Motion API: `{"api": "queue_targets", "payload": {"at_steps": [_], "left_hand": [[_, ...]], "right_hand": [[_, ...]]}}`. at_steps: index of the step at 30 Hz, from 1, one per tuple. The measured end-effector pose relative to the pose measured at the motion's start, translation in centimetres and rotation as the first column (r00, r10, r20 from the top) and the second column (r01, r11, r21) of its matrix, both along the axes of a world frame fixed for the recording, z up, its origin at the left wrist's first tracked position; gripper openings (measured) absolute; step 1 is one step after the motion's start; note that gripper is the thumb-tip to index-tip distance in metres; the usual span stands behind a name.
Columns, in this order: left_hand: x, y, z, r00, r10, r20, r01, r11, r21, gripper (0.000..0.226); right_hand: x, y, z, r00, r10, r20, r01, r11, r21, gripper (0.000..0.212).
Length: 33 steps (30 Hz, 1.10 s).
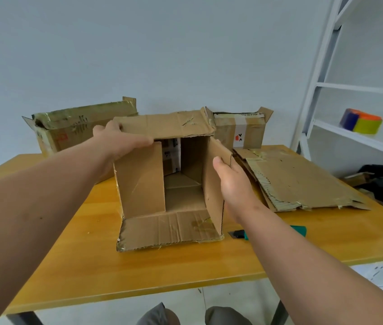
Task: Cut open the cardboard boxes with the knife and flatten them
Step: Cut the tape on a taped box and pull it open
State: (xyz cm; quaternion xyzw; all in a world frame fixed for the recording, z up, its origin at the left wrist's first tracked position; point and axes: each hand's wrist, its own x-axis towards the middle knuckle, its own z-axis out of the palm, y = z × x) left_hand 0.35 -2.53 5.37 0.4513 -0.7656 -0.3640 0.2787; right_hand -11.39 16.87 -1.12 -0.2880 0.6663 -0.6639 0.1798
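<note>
An open cardboard box (138,179) lies on its side in the middle of the wooden table (92,266), its mouth facing me and its flaps spread. My left hand (117,139) grips the box's upper left corner, fingers over the top flap's edge. My right hand (230,179) holds the right side flap, thumb on its inner face. The knife (240,234), teal handle with a dark tip, lies on the table right of the box, partly hidden under my right forearm.
Two more boxes stand at the back: a long one (68,130) on the left and a smaller taped one (242,132) behind the middle box. Flattened cardboard (298,181) is stacked at the right. A white shelf (354,137) with coloured items stands further right.
</note>
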Motion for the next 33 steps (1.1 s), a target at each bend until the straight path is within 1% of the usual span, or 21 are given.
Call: {"api": "queue_targets", "payload": {"at_steps": [2, 5, 9, 12, 14, 16, 19, 22, 24, 27, 31, 33], "left_hand": [[0.5, 0.3, -0.2, 0.998, 0.042, -0.045, -0.042, 0.999, -0.002, 0.102], [1.2, 0.3, -0.2, 0.997, 0.066, -0.042, -0.068, 0.996, -0.053, 0.096], [2.3, -0.2, 0.3, 0.999, 0.028, -0.037, -0.029, 1.000, -0.005, 0.087], [3.3, -0.1, 0.6, 0.999, -0.039, -0.011, 0.039, 0.999, 0.008, 0.090], [4.0, 0.3, 0.7, 0.993, -0.113, -0.043, 0.114, 0.993, 0.014, 0.096], [4.8, 0.7, 0.8, 0.984, -0.167, -0.066, 0.167, 0.986, 0.004, 0.099], [5.9, 1.4, 1.1, 0.970, -0.236, -0.049, 0.236, 0.972, -0.022, 0.100], [6.7, 2.3, 1.2, 0.954, -0.300, 0.004, 0.300, 0.953, -0.038, 0.100], [7.1, 2.9, 1.0, 0.935, -0.346, 0.071, 0.350, 0.935, -0.057, 0.100], [7.1, 3.8, 0.4, 0.896, -0.404, 0.183, 0.422, 0.904, -0.073, 0.104], [6.5, 4.5, -1.0, 0.865, -0.441, 0.237, 0.472, 0.877, -0.089, 0.117], [6.1, 4.6, -1.8, 0.859, -0.444, 0.253, 0.480, 0.871, -0.102, 0.123]], "right_hand": [[0.4, 0.2, -0.1, 1.000, 0.011, -0.008, -0.011, 1.000, 0.011, 0.045], [0.7, 0.6, -0.3, 1.000, 0.027, 0.001, -0.027, 0.999, 0.032, 0.046], [1.2, 0.8, -0.4, 0.999, 0.031, 0.015, -0.032, 0.999, 0.039, 0.045], [1.5, 0.8, -0.7, 0.999, 0.029, 0.027, -0.029, 1.000, 0.007, 0.047], [1.6, 0.8, -0.6, 0.995, 0.004, 0.098, -0.001, 0.999, -0.033, 0.045], [1.6, 0.8, -0.4, 0.970, -0.002, 0.242, 0.028, 0.994, -0.104, 0.042], [1.9, 0.7, -0.2, 0.896, 0.019, 0.443, 0.077, 0.977, -0.198, 0.041], [2.5, 0.7, -0.4, 0.820, 0.045, 0.570, 0.127, 0.958, -0.258, 0.043], [2.7, 0.8, -0.8, 0.789, 0.043, 0.612, 0.145, 0.956, -0.253, 0.051], [2.9, 1.3, -1.5, 0.776, 0.014, 0.631, 0.166, 0.960, -0.225, 0.047], [2.9, 1.8, -2.4, 0.759, 0.000, 0.651, 0.154, 0.972, -0.179, 0.045], [2.7, 2.2, -2.9, 0.734, 0.010, 0.679, 0.147, 0.974, -0.173, 0.040]]}}
